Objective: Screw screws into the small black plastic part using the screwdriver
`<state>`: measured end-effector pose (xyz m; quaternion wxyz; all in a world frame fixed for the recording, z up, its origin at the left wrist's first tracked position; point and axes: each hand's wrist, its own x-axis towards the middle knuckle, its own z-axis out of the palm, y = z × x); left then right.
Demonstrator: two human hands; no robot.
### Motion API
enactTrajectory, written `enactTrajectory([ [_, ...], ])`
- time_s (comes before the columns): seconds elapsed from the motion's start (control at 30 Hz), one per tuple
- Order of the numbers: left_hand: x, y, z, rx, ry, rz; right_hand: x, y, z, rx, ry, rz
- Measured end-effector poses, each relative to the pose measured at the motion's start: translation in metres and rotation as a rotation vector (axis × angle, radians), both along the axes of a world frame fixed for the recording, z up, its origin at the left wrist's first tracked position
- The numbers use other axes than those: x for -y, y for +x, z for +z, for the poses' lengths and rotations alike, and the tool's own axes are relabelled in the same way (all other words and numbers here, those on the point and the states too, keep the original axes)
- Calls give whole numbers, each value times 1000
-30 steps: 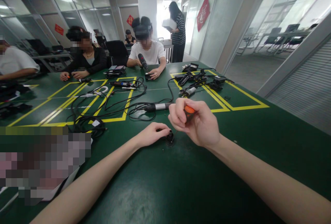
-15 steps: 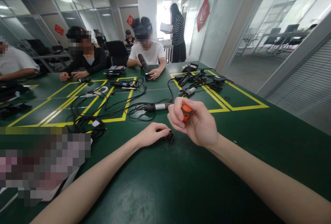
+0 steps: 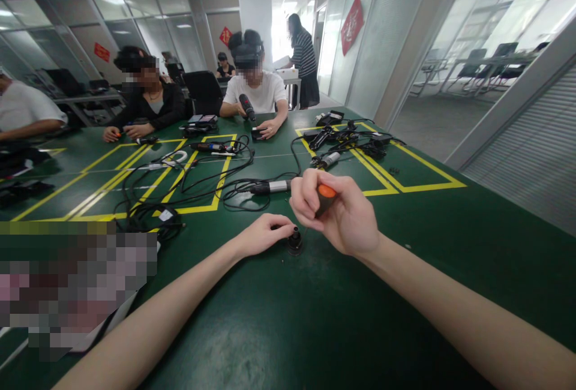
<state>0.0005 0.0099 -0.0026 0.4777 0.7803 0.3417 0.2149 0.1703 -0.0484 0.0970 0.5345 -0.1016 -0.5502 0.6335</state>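
Observation:
My right hand [image 3: 335, 210] is closed around an orange-and-black tool handle [image 3: 324, 194], held upright just above a small black round part [image 3: 295, 241] on the green table [image 3: 342, 318]. My left hand [image 3: 263, 233] rests on the table with its fingertips pinched against the left side of that black part, steadying it. The tool's tip is hidden behind my fingers.
Black cables [image 3: 198, 183] and a silver-and-black tool [image 3: 272, 186] lie just beyond my hands inside yellow floor-tape rectangles. More tools and adapters [image 3: 346, 138] sit at the back right. Several people sit across the table; one stands near the doorway.
My right hand has turned the orange handle slightly and shifted a little left. The left hand and black part stay put. The standing person in the background has turned and moved.

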Motion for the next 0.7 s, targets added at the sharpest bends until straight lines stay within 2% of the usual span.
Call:
enactTrajectory([
  [0.2,2,0,2,-7,15,-5,0,-1,-3,-46,-52,32],
  [0.5,0,0,0,-1,6,-1,0,1,-2,-30,-3,36],
  [0.7,0,0,0,-5,18,-12,1,-1,-3,-49,-46,40],
])
